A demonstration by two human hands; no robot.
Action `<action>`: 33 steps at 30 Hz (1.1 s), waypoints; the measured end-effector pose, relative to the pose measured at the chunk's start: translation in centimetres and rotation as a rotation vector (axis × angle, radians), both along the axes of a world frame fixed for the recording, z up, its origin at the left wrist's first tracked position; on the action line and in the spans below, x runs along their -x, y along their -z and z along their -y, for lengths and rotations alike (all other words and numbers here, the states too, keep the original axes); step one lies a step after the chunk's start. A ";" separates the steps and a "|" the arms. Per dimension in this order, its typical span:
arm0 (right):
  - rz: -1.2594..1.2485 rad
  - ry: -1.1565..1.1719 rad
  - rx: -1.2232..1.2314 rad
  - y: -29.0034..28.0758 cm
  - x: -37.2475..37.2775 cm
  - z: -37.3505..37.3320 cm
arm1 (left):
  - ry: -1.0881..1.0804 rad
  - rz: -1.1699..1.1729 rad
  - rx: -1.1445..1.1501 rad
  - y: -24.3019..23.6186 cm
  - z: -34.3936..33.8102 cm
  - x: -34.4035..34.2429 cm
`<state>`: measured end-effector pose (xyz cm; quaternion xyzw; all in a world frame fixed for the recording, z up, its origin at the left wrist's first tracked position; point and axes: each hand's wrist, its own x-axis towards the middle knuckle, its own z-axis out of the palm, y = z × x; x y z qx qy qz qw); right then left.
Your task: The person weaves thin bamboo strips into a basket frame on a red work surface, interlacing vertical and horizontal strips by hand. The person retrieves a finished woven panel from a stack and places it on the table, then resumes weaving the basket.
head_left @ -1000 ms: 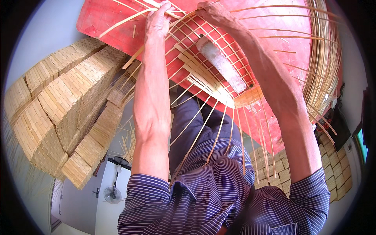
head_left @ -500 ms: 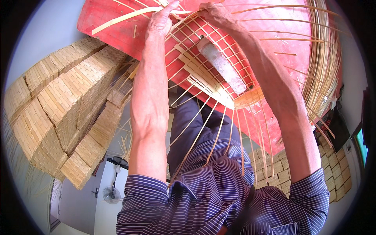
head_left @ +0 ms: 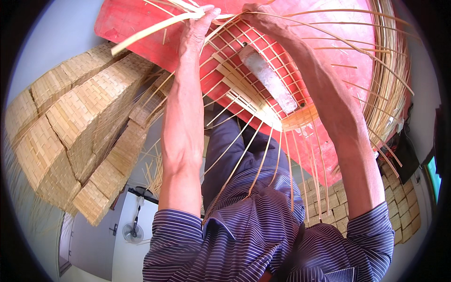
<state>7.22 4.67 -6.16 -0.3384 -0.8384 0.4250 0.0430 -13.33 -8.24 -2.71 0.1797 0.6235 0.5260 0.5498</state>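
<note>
Basically weaving at the far edge. Left hand (head_left: 201, 24) nearly closed, looks like it pinches a pale wide strip (head_left: 152, 33) whose tail sticks out to its left. Right hand (head_left: 259, 16) curled at the corner of the openwork lattice (head_left: 230, 38), just right of the left hand; its fingertips are hidden, so can't tell how tightly it's shut. Lattice lies on the red bench (head_left: 122, 19), between the hands and running back below them toward the body, a whitish bar (head_left: 268, 80) resting on it near the right forearm.

To do it well, I'd judge: right hand pins the crossing, left hand feeds the strip flat, no twist, even tension, snugged against the last row. Don't tug hard enough to slide the bar. Keep loose splints (head_left: 289, 178) below the hands off the shirt (head_left: 263, 225).
</note>
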 end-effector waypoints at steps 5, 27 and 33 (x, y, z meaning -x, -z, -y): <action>-0.023 -0.034 -0.060 0.1 1.9 0.6 | -0.095 -0.261 0.257 0.1 1.6 -0.2; -0.015 0.095 -0.003 -0.1 1.3 0.8 | -0.422 -0.185 0.419 -2.3 0.8 -3.2; -0.034 0.084 -0.002 0.7 0.9 0.5 | -0.331 -0.453 0.575 -5.7 -0.1 -4.6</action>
